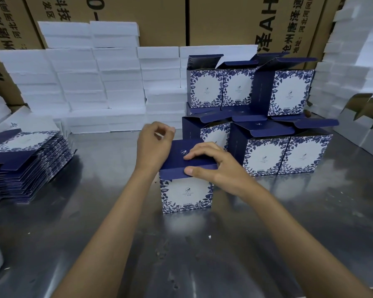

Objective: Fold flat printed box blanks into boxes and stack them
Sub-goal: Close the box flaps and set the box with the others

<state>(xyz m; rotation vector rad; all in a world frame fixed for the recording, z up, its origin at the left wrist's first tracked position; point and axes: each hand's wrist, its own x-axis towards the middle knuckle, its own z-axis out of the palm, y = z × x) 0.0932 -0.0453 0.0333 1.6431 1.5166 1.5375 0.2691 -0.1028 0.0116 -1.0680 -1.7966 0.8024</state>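
Both hands on box (pixel 186 190): right (pixel 213 166) pinches lid flap; left (pixel 154 147) curled against far side.

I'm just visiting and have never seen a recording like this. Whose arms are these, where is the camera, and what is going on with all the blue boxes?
No machine here: a person wears a camera on the head, so this single picture looks down at their own two bare hands. The right hand pinches the dark blue lid flap of a blue-and-white floral box standing on the metal table. The left hand reaches behind that box with curled fingers; whether it holds anything is unclear. At left lies a stack of flat box blanks waiting to be folded. Behind and to the right, finished boxes with lids open are stacked two high. White foam blocks and brown cartons line the back.
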